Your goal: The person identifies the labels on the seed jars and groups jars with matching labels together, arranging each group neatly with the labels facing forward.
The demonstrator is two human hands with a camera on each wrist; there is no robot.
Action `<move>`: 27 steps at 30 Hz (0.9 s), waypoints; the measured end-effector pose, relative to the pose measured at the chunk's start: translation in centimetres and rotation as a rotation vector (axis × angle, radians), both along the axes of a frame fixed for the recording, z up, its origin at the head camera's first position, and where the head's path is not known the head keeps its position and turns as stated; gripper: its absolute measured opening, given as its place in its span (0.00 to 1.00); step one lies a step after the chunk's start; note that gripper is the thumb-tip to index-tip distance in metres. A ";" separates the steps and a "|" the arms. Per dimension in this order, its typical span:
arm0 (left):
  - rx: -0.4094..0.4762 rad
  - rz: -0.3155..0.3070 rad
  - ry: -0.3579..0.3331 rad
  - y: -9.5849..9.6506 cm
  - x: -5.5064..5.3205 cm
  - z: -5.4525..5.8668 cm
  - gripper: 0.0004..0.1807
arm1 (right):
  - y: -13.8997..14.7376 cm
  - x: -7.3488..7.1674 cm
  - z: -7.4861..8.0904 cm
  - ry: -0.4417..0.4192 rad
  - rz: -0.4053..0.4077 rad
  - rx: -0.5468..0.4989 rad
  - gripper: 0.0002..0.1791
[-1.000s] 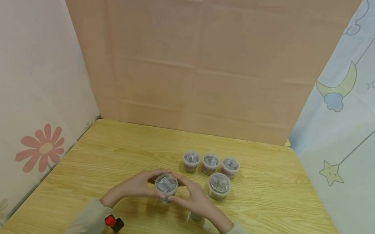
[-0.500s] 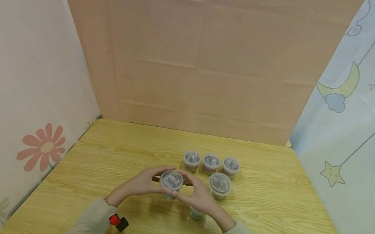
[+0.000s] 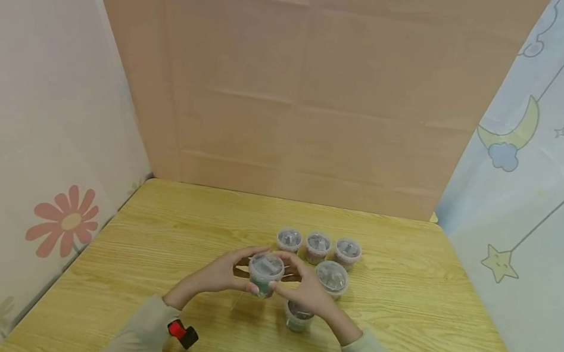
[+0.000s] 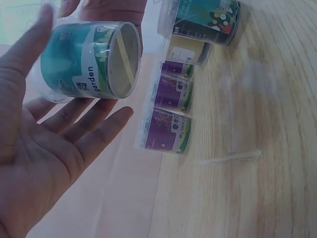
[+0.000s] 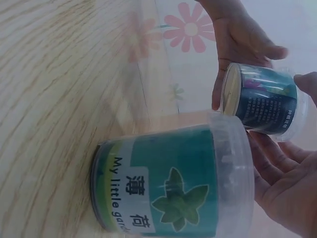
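Observation:
A clear lidded plastic tub with a teal label (image 3: pixel 265 274) is held between both hands above the table, lid up. My left hand (image 3: pixel 218 273) grips its left side, thumb in front and fingers behind. From the other side my right hand (image 3: pixel 312 292) grips it the same way. In the left wrist view the bottom of the held tub (image 4: pixel 84 59) is off the tabletop. A matching mint-leaf tub (image 5: pixel 183 183) stands on the table below the right hand.
Three purple-labelled tubs (image 4: pixel 171 131) stand in a row further back. A wider lidded tub (image 3: pixel 331 277) stands in front of that row's right end. On the wooden table (image 3: pixel 189 217) lies a thin pale strip (image 4: pixel 228 157). A peach backdrop (image 3: pixel 295 81) rises behind.
Both hands have carried the held tub to the right and slightly away, raising it in view. More of the mint-leaf tub beneath the right hand now shows.

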State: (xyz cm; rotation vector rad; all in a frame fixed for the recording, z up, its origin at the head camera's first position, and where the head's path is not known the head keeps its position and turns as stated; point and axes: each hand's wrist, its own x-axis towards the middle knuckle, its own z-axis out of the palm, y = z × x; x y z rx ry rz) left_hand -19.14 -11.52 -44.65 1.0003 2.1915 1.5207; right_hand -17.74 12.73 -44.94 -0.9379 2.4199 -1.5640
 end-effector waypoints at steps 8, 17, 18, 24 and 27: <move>0.072 -0.041 -0.106 0.1 0.0 -0.2 0.45 | -0.1 0.9 2.4 -0.046 0.051 -0.036 0.30; 0.130 0.041 -0.118 0.7 0.4 0.2 0.42 | 0.1 1.8 3.8 -0.092 0.021 -0.042 0.31; 0.134 0.050 -0.116 0.8 0.6 0.5 0.41 | 0.1 1.8 3.8 -0.092 0.017 -0.044 0.32; 0.136 0.091 -0.108 1.5 1.4 2.1 0.40 | 0.1 1.8 3.6 -0.086 -0.005 -0.050 0.38; 0.136 0.119 -0.106 1.8 1.4 2.4 0.40 | 0.0 1.8 3.5 -0.083 -0.034 -0.046 0.39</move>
